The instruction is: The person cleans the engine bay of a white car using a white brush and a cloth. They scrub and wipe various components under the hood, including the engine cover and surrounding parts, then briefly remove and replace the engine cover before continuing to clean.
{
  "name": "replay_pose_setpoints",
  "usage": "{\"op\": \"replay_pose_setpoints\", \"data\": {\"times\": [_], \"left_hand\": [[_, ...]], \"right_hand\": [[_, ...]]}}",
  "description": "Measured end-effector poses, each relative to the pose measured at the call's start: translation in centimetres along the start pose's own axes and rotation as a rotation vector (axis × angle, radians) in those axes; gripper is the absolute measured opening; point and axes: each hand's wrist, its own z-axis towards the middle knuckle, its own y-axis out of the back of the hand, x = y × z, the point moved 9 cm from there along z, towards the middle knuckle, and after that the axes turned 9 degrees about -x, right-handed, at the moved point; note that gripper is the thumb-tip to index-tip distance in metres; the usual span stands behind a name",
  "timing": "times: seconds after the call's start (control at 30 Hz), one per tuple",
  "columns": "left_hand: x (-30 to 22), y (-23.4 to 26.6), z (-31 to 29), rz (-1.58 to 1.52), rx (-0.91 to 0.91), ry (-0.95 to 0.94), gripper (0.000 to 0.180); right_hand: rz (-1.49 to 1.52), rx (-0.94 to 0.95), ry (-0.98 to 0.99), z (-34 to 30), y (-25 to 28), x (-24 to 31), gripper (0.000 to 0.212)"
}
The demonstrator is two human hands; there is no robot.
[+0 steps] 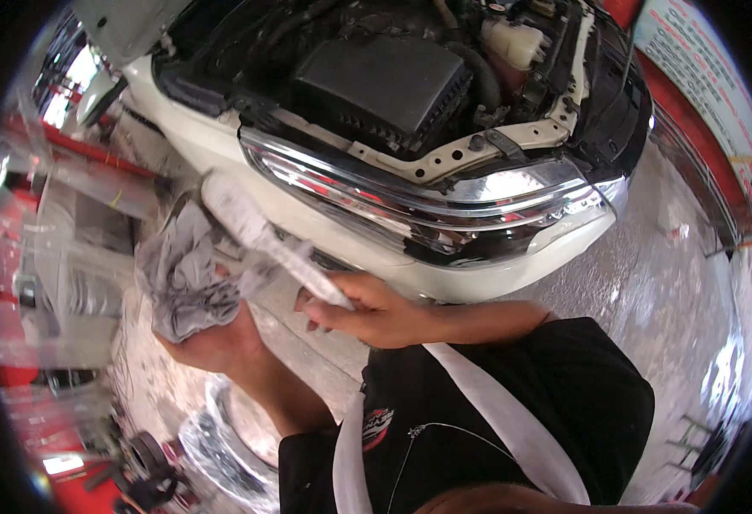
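My left hand (217,343) is closed around a crumpled grey cloth (189,283), which hides most of its fingers. In my right hand (359,313) is the thin end of a pale, blotchy long-handled tool (251,224). Its broad, rounded head points up and to the left, past the cloth's upper right side. Motion blur keeps me from telling its exact kind. A loose part of the cloth reaches toward the tool's handle. Both hands are in front of a white car's bumper (350,236), apart from it.
Beyond the bumper, the engine bay is uncovered, showing a black box-shaped cover (380,81) and a whitish fluid tank (513,43). A headlight (513,214) faces me. Plastic-wrapped rings (221,437) lie on the floor at lower left. A red-framed signboard (701,77) stands at right.
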Motion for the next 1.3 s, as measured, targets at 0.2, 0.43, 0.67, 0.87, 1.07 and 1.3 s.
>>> {"op": "replay_pose_setpoints", "data": {"times": [0.2, 0.43, 0.67, 0.87, 1.07, 1.3], "left_hand": [[3.7, -3.1, 11.0, -0.048, 0.104, 0.167, 0.06], [10.1, -7.5, 22.6, 0.062, 0.111, 0.274, 0.045], [19.6, -13.7, 33.0, 0.235, 0.332, 0.188, 0.035], [32.1, -18.3, 36.5, 0.695, 0.515, -0.04, 0.055], [50.2, -18.8, 40.9, 1.211, 0.894, -0.289, 0.07], [72.1, -20.4, 39.3, 1.486, 1.341, -0.563, 0.066]], "right_hand": [[-0.282, -0.344, 0.205, 4.7, 7.6, 5.2, 0.019], [-0.625, -0.776, 0.327, 6.5, 16.7, 14.3, 0.011], [-1.023, -0.99, 0.188, 11.1, 28.3, 18.7, 0.032], [-1.059, -1.212, 0.246, 13.3, 36.3, 18.8, 0.035], [-1.156, -1.258, 0.288, 13.0, 37.2, 16.9, 0.038], [-1.093, -1.299, 0.248, 11.7, 39.3, 17.4, 0.024]]}}
